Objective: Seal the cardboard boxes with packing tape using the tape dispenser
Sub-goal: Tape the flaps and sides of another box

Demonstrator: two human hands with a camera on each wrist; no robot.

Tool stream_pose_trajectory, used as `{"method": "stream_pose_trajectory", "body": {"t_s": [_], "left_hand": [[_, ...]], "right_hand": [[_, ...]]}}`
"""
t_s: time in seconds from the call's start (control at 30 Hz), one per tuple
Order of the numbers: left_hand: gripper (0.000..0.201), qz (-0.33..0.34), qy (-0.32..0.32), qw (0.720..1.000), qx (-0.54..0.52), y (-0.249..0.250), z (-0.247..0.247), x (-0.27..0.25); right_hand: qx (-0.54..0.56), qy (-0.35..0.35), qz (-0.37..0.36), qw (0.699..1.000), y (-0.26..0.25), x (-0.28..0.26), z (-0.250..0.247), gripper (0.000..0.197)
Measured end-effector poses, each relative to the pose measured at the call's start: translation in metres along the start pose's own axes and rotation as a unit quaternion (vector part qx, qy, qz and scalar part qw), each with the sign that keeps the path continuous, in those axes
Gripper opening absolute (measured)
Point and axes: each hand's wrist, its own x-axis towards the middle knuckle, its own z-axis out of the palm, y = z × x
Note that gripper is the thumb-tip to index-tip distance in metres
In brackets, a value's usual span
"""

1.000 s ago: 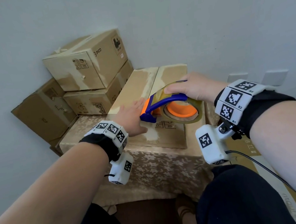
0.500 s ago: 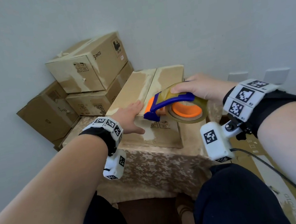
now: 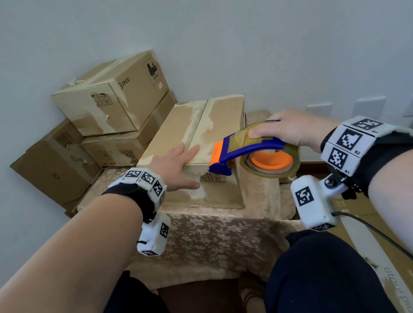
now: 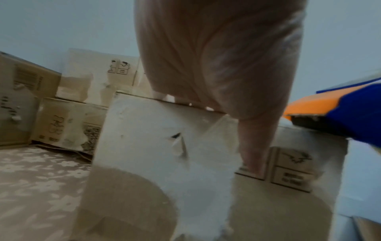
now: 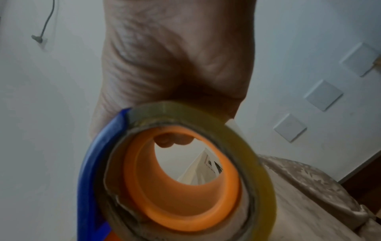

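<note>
A pale blue-grey wall (image 3: 262, 30) closed off the corner, and below it a small table under a floral cloth (image 3: 210, 234) carried the work. From my remote seat I read the scene from the left. Against the wall stood a stack of three cardboard boxes (image 3: 114, 100), their seams streaked with pale, torn-looking patches; whether tape lay on them I could not tell, so I could not count them as finished.

Next came my left hand (image 3: 175, 165), fingers spread and laid flat on the near left corner of the box on the table (image 3: 224, 117), thumb hanging down its front face. In the left wrist view the palm pressed the top edge, steadying the box and gripping nothing. The centre seam (image 3: 204, 127) between the two closed flaps looked bare of fresh tape along its whole visible length.

To the right, my right hand (image 3: 286, 130) curled over the blue and orange tape dispenser (image 3: 246, 151), fingers wrapped across its top, one fingertip showing through the orange hub in the right wrist view. The dispenser's nose sat at the box's near top edge, just beside the seam's near end. On the floor at the far right lay a flat cardboard sheet (image 3: 386, 251).

My judgement: this box's flaps were shut, but its sealing strip was not yet laid.
</note>
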Motion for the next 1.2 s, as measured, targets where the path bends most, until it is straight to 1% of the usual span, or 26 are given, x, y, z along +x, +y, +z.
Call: {"method": "stream_pose_trajectory", "body": {"t_s": [0.1,0.17,0.23,0.3,0.37,0.47,0.57,0.67,0.77,0.87,1.03,1.2], "left_hand": [[0.095,-0.016,0.029,0.999,0.019,0.013,0.002,0.003],[0.094,0.009,0.063,0.998,0.028,0.021,0.005,0.01],[0.093,0.053,0.089,0.994,0.018,0.027,0.01,0.018],[0.094,0.083,0.097,0.992,-0.001,0.029,0.014,0.026],[0.094,0.086,0.099,0.991,-0.016,0.026,0.019,0.029],[0.086,0.084,0.11,0.99,-0.014,0.022,0.018,0.027],[0.078,0.076,0.105,0.991,-0.015,0.014,0.011,0.022],[0.077,0.05,0.075,0.996,-0.022,-0.005,0.01,0.024],[0.077,0.029,0.051,0.998,-0.006,-0.019,0.008,0.027],[0.078,0.036,0.05,0.998,-0.017,-0.018,0.001,0.025],[0.076,0.049,0.045,0.997,-0.026,-0.013,-0.007,0.017],[0.077,0.063,0.034,0.997,-0.043,-0.022,-0.002,0.026]], "right_hand": [[-0.011,-0.004,0.014,1.0,-0.002,-0.002,0.001,0.043],[-0.014,-0.007,0.022,1.0,-0.003,-0.003,0.0,0.037],[-0.02,-0.005,0.031,0.999,-0.004,-0.004,0.001,0.033],[-0.013,-0.003,0.043,0.999,-0.005,-0.005,0.002,0.031],[-0.005,-0.002,0.053,0.999,-0.005,-0.005,0.003,0.033],[0.001,0.0,0.059,0.998,-0.008,-0.003,0.009,0.033],[0.013,0.006,0.065,0.998,-0.013,0.002,0.021,0.034],[0.021,0.012,0.063,0.998,-0.017,0.012,0.034,0.041],[0.018,0.013,0.057,0.998,-0.021,0.021,0.045,0.037],[0.025,0.014,0.049,0.998,-0.022,0.026,0.05,0.033],[0.05,0.008,0.036,0.998,-0.012,0.028,0.053,0.037],[0.068,0.013,0.011,0.998,0.0,0.023,0.05,0.033]]}}
